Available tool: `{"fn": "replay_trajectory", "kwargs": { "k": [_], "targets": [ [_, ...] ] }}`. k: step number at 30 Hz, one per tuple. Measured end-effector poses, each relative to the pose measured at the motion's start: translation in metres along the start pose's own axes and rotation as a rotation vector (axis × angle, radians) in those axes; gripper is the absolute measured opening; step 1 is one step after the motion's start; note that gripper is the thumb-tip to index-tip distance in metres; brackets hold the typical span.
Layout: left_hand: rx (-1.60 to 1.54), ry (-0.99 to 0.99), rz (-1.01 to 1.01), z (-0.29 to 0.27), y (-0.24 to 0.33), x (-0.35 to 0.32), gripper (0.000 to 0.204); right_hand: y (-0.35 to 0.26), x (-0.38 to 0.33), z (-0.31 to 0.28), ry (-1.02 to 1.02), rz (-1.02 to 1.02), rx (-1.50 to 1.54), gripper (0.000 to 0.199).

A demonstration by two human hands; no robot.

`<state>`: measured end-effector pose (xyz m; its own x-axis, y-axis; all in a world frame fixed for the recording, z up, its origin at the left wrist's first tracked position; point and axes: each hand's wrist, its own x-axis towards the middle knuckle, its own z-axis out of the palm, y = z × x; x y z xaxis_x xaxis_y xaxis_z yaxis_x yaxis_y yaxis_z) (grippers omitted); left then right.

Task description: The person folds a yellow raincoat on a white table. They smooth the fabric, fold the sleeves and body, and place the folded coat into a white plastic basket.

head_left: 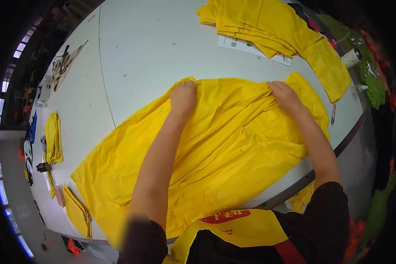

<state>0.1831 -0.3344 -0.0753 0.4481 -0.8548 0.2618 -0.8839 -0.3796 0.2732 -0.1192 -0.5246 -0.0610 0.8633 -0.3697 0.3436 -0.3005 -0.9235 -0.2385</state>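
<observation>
A: What is the surface here?

B: A large white table (154,48). On it lies a big yellow garment (215,149), spread out below both hands and reaching toward the person.

A: How are the hands?

B: The left hand (183,97) is clenched on the far edge of the garment. The right hand (286,94) pinches a bunch of folds at the same edge, well apart from the left.

A: And around them?

B: Beyond the right hand there is a stack of yellow fabric (268,24) on a white paper sheet (251,47). Far to the left of the left hand are small folded yellow pieces (53,137).
</observation>
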Motion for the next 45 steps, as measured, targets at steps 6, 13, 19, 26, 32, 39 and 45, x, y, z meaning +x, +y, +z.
{"fn": "replay_trajectory", "kwargs": {
  "k": [6, 13, 19, 26, 32, 39, 45],
  "targets": [
    [-0.175, -0.092, -0.292, -0.036, -0.017, 0.036, 0.038, 0.007, -0.011, -0.022, 0.34, -0.055, -0.08, 0.027],
    [-0.525, -0.243, -0.563, -0.038, -0.029, 0.031, 0.047, 0.005, -0.025, -0.01, 0.055, 0.132, -0.119, 0.029],
    [-0.582, -0.395, -0.414, -0.075, -0.082, -0.05, 0.054, -0.064, 0.019, -0.03, 0.02, 0.215, -0.161, 0.039],
    [-0.185, -0.345, -0.462, -0.146, -0.105, -0.175, 0.039, -0.124, 0.032, 0.041, -0.365, 0.128, -0.21, 0.072],
    [0.114, -0.329, -0.6, -0.211, -0.155, -0.267, 0.038, -0.132, 0.078, 0.036, -0.435, 0.163, -0.063, 0.06],
    [-0.191, -0.42, -0.884, -0.251, -0.218, -0.304, 0.042, -0.201, 0.157, 0.084, -0.284, -0.224, 0.123, 0.034],
    [-0.153, 0.08, -0.626, -0.25, -0.277, -0.248, 0.03, -0.183, 0.193, 0.106, -0.319, 0.016, 0.09, 0.024]
  ]
}}
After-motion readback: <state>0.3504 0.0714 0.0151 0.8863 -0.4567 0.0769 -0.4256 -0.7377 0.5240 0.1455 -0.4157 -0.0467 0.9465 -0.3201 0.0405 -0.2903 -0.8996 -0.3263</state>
